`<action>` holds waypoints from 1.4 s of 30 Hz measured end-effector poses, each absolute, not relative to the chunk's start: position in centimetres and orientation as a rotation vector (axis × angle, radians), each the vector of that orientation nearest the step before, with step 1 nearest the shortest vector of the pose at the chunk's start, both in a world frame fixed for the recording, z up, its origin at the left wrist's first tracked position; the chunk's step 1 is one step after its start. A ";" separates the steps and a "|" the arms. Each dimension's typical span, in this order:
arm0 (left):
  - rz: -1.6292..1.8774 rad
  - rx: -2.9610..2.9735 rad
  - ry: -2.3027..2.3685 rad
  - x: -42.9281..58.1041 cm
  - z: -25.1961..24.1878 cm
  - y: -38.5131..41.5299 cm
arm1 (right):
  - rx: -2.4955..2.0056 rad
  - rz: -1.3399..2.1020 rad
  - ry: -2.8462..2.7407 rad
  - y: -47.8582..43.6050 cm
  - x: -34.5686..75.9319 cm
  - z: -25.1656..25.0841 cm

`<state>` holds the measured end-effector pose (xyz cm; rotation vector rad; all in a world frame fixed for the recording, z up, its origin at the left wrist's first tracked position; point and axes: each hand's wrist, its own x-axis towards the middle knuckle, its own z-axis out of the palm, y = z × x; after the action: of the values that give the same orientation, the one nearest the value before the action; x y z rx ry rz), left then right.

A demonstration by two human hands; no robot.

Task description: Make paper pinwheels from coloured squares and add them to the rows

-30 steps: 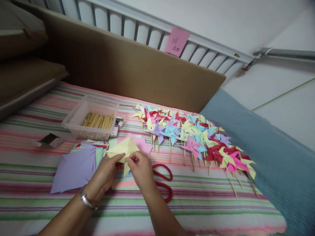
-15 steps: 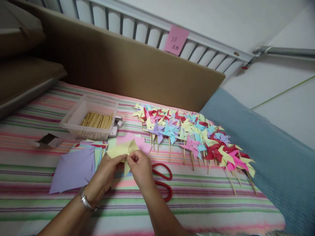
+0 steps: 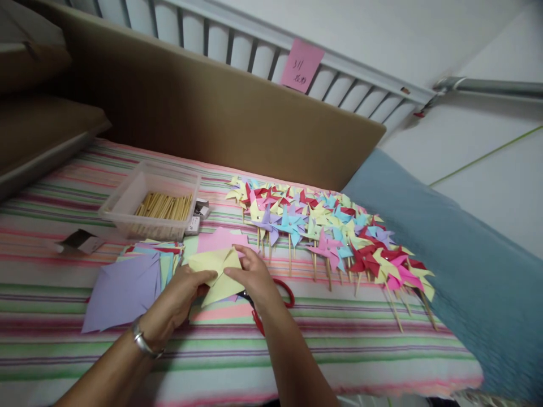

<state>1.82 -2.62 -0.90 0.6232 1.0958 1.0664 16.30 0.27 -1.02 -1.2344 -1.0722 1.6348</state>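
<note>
Between my two hands is a pale yellow paper square point(image 3: 220, 261), cut in toward its middle. My left hand point(image 3: 186, 291) pinches it at the left, thumb on top near the centre. My right hand point(image 3: 254, 277) grips its right side, thumb on top and fingers behind the far corner. Red-handled scissors point(image 3: 291, 292) lie under and beside my right hand, partly hidden. Beneath the yellow paper, pink paper sheets point(image 3: 216, 238) and other coloured sheets show. Left of my hands lies a pile of cut paper squares, with purple squares point(image 3: 121, 291) on top.
A clear plastic box point(image 3: 114, 215) of short wooden sticks point(image 3: 165, 207) stands behind the papers, small boxes point(image 3: 193, 226) at its side. Many finished paper pinwheels point(image 3: 326, 249) lie at the right. A cardboard panel point(image 3: 237, 124) rises at the back; a small dark-and-white box point(image 3: 82, 242) lies left.
My right hand has left the paper's centre and now holds its right side. The folded-in point has opened out, and the paper is flatter.
</note>
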 end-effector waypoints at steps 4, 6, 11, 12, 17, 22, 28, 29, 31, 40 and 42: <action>1.040 0.605 1.119 1.9 -1.0 -2.7 | -1.213 1.664 -1.070 -0.1 16.0 -1.1; 1.050 0.604 1.119 1.9 -1.2 -2.7 | -1.226 1.647 -1.086 -0.2 15.9 -0.9; 1.077 0.589 0.995 2.0 -1.4 -2.7 | -1.176 1.620 -1.026 -0.2 15.4 -1.1; 1.079 0.579 0.960 2.0 -1.3 -2.7 | -1.158 1.614 -0.982 -0.2 15.2 -1.3; 1.098 0.547 1.025 2.1 -1.2 -2.5 | -1.075 1.599 -0.822 -0.5 14.4 -1.8; 1.123 0.548 1.067 1.8 -1.5 -2.5 | -1.050 1.610 -0.807 -0.8 13.8 -1.6; 1.208 0.544 1.165 0.1 -1.2 -1.8 | -1.304 1.232 -1.141 -1.0 14.2 -1.7; 1.228 0.554 1.165 -0.3 -1.1 -1.6 | -1.332 1.085 -1.261 -1.2 14.4 -1.6; 1.263 0.572 1.147 -1.1 -0.8 -1.4 | -1.294 0.805 -1.526 -1.6 14.8 -1.3; 1.253 0.594 1.135 -2.1 -0.6 -1.3 | -1.078 0.517 -2.031 -2.2 15.3 -0.8; 1.226 0.623 1.122 -1.9 -0.8 -1.4 | -1.081 0.561 -2.007 -2.1 15.3 -0.8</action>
<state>-1.93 -1.35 -0.84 0.6228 1.1224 1.2262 15.27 -2.10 -0.85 -1.0806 -2.0075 0.5613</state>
